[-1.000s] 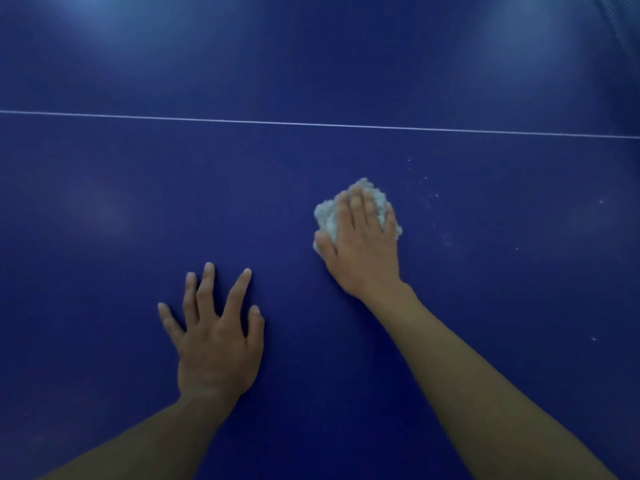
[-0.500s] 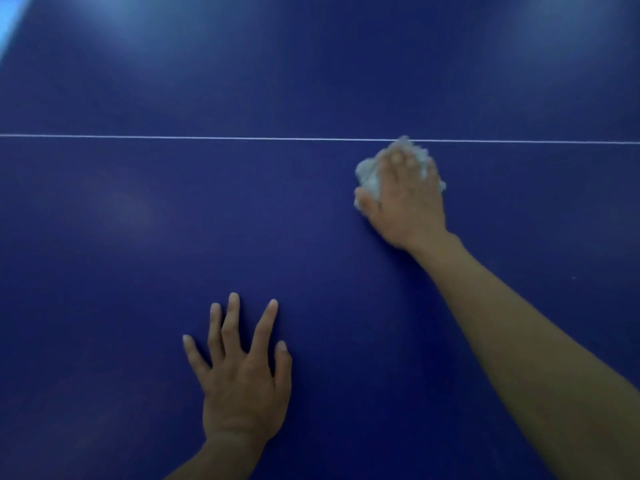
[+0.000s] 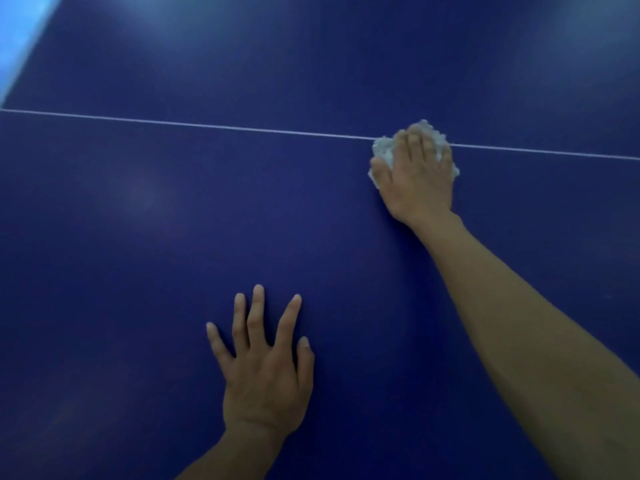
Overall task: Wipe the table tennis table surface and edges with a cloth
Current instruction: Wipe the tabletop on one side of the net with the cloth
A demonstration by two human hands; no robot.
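Wiping is midway, I judge: my right hand [image 3: 417,181] grips the wadded white cloth [image 3: 382,150], pressing it on the white line [image 3: 207,125] of the blue table tennis table [image 3: 138,237]; my left hand [image 3: 265,372] lies flat, fingers spread, holding nothing; far side and edges seem left to do

1. The table [image 3: 173,237]: deep blue, plain, with pale hazy sheen patches along the top of the frame and at middle left.
2. The line [image 3: 207,125]: thin, white, crossing the upper frame.
3. The cloth [image 3: 384,150]: white, upper right.
4. The strip [image 3: 20,36]: light blue, upper left corner.
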